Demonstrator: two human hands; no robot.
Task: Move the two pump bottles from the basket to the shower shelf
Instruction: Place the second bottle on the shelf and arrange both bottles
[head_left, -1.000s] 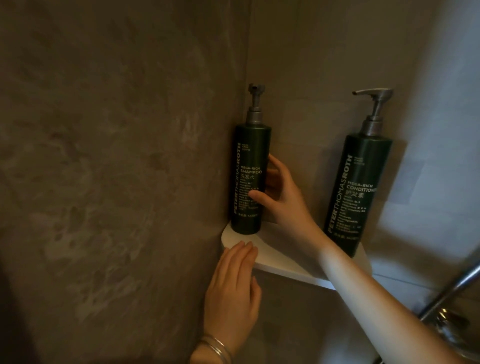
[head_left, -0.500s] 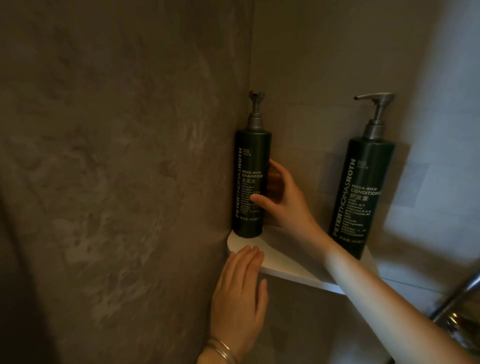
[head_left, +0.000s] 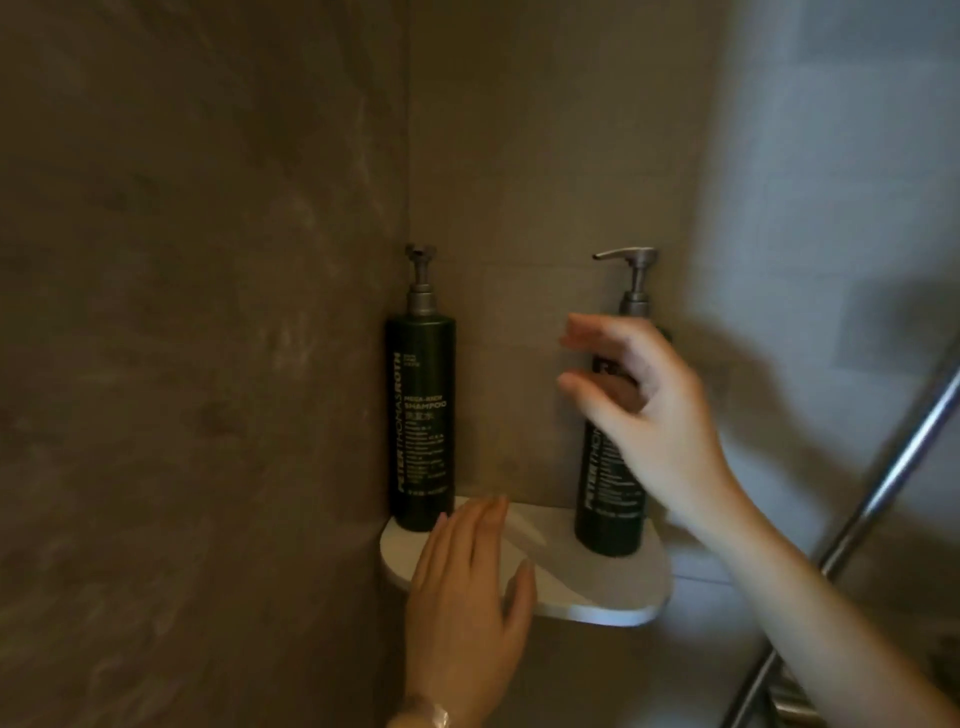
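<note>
Two dark green pump bottles stand upright on a white corner shelf (head_left: 582, 582). The shampoo bottle (head_left: 421, 426) is in the left corner against the wall. The conditioner bottle (head_left: 608, 493) stands at the right, partly hidden behind my right hand (head_left: 644, 415). My right hand hovers in front of the conditioner bottle with fingers spread and relaxed, holding nothing. My left hand (head_left: 467, 592) lies flat with straight fingers over the front edge of the shelf, just right of the shampoo bottle's base.
Brown stone-look walls meet in the corner behind the shelf. A paler tiled wall is at the right. A metal shower rail (head_left: 852, 525) runs diagonally at the lower right. No basket is in view.
My right hand has let go of the shampoo bottle and moved right, in front of the conditioner bottle. The left hand stays at the shelf edge. The view has shifted.
</note>
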